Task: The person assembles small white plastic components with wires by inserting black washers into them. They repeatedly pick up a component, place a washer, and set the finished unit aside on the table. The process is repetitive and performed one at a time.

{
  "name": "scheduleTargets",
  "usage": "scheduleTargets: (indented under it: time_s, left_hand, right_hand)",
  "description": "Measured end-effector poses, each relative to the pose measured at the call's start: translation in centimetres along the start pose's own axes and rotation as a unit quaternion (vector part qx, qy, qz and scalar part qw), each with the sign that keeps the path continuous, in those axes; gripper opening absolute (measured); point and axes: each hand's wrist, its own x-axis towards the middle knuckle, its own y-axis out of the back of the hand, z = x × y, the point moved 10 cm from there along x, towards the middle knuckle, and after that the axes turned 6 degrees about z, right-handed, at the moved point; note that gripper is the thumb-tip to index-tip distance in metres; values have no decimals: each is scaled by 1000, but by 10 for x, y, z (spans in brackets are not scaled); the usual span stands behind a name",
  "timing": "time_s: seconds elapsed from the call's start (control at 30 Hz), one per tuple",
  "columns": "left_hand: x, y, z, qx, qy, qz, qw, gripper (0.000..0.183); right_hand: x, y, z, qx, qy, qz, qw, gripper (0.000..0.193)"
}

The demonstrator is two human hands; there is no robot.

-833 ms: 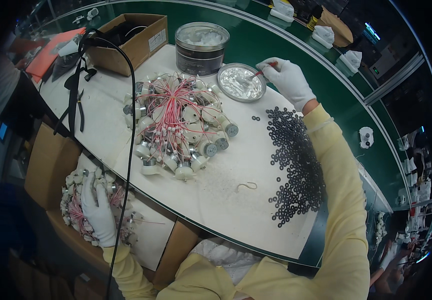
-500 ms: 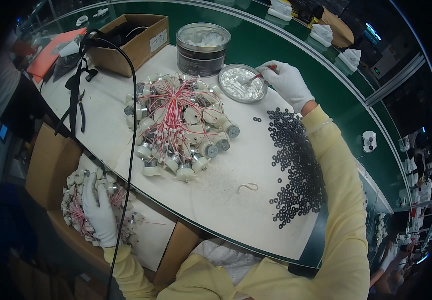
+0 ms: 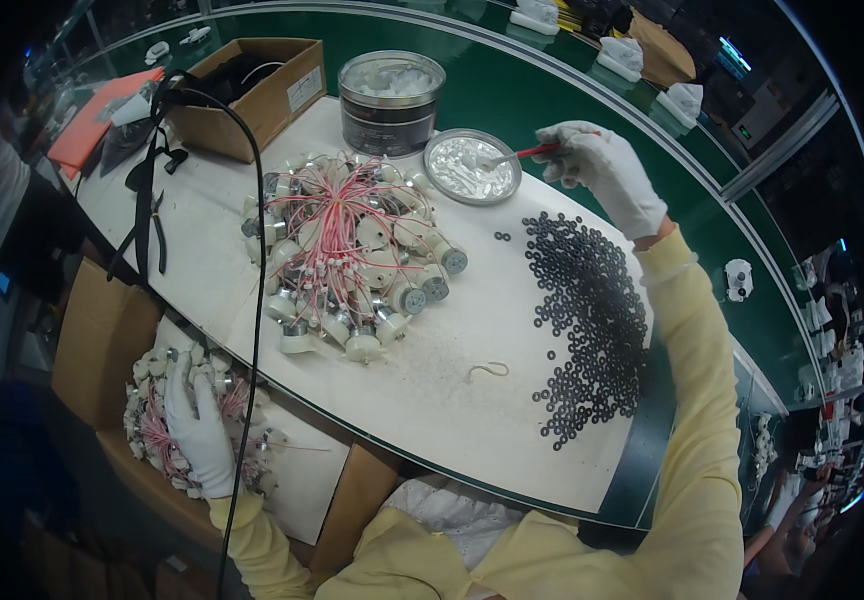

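Observation:
My right hand (image 3: 607, 175), in a white glove, is just right of a red-handled brush (image 3: 537, 150). Its fingers are apart around the handle's end, and I see no firm grip. The brush's pale end rests over a round metal lid (image 3: 472, 203) that holds a glossy whitish paste. My left hand (image 3: 195, 425), also gloved, lies over small motors (image 3: 149, 400) with pink wires in a cardboard box (image 3: 102, 335). Its fingers are stretched out and the thumb stands apart. Another bundle of white-and-metal motors (image 3: 362, 255) sits on the table (image 3: 392, 395), wires gathered at its middle.
Many small black rings (image 3: 592, 310) are spread near my right forearm. Behind the motors stands an open tin (image 3: 389, 125) with whitish paste. A cardboard box (image 3: 252, 105), pliers (image 3: 159, 235) and an orange sheet (image 3: 102, 120) are at the far left. A black cable (image 3: 260, 250) hangs across the view.
My right hand has moved right and away from the lid, its fingers loosening from the brush. The brush handle now lies lower. My left hand stays on the motors.

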Motion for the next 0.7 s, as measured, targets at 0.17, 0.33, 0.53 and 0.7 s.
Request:
scheduleTargets:
  time_s: [0.17,0.33,0.53,0.7]
  left_hand:
    - [0,-5,3,-6,27,-11,1000,37]
    - [-2,-26,-21,17,36,-99,994,34]
    - [-27,-65,-61,-42,96,-160,982,43]
    - [-34,-91,-47,-23,71,-164,984,49]
  right_hand:
    - [-69,42,-34,96,16,-64,993,42]
    - [-158,104,-58,179,86,-59,978,39]
    - [-260,179,-51,155,86,19,984,35]
    - [-315,231,-22,64,49,152,985,31]
